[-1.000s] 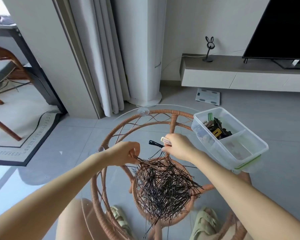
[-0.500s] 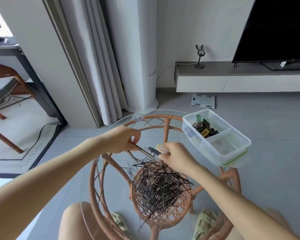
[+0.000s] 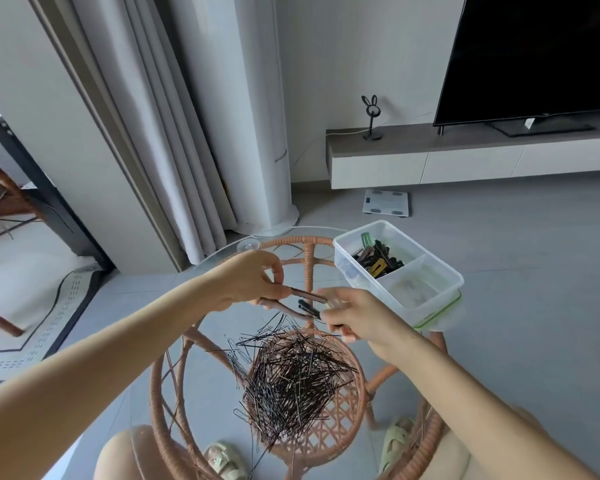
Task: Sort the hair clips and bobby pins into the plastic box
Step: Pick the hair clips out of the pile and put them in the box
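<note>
The left hand (image 3: 253, 284) is pinching a brown hair clip (image 3: 307, 296) and offering it to the right hand (image 3: 359, 317), which is gripping a black clip (image 3: 309, 308) and seemingly others, likely gathering a batch. The bobby pins (image 3: 291, 372) are lying heaped beneath them, and the plastic box (image 3: 459, 284) is sitting near the right hand.

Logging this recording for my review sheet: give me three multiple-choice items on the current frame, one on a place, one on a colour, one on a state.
1. Where in the plastic box do the dark hair clips lie?
A) far compartment
B) near compartment
C) both equally

2. What colour is the strip along the box's lower near edge?
A) red
B) green
C) blue

3. What is the left hand doing?
A) resting open
B) making an empty fist
C) pinching brown clips

Answers:
1 A, the heap sits in the farther half.
2 B, that edge shows green.
3 C, its fingers close on the clips.
</note>
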A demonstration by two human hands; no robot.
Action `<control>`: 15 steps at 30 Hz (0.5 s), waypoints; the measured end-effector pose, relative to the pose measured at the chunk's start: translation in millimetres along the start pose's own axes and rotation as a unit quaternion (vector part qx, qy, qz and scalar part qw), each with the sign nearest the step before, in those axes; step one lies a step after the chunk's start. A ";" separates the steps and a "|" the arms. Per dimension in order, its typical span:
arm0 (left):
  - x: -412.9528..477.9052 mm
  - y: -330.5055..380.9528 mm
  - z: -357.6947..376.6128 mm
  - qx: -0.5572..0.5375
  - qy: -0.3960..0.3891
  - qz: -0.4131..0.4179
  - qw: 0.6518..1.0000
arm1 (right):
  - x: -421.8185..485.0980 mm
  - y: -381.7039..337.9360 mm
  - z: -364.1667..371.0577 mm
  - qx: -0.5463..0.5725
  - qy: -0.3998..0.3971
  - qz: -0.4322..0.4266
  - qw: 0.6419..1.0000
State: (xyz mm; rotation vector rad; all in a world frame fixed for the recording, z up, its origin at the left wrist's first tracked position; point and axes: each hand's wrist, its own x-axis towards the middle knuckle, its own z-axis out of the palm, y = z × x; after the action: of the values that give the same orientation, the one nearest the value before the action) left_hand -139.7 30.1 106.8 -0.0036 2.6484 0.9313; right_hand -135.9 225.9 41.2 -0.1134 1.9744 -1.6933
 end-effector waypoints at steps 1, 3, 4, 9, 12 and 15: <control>-0.1 -2.3 3.4 -0.017 -0.004 -0.010 1.000 | -0.4 1.1 1.4 -0.002 -0.023 0.003 1.000; -1.0 -7.9 8.5 -0.049 -0.011 -0.026 0.998 | -2.4 2.3 6.0 -0.044 -0.046 0.000 0.998; -1.5 -10.4 9.4 -0.060 -0.014 -0.033 0.998 | -2.9 2.7 8.5 -0.076 -0.045 -0.004 0.996; -10.1 -17.3 4.5 -0.074 -0.001 -0.056 0.996 | -5.1 7.9 18.3 -0.160 -0.119 -0.017 0.980; -14.0 -21.0 2.5 -0.068 0.004 -0.053 0.996 | -8.7 7.2 21.8 -0.175 -0.135 -0.026 0.975; -17.5 -25.2 3.2 -0.109 0.010 -0.055 0.992 | -7.9 8.8 22.7 -0.206 -0.093 -0.039 0.973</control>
State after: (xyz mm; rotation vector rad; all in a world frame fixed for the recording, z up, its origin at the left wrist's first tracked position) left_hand -119.4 10.4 94.6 -0.2087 2.5211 1.1837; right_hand -116.7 210.6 33.9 -0.4873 2.1683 -1.2419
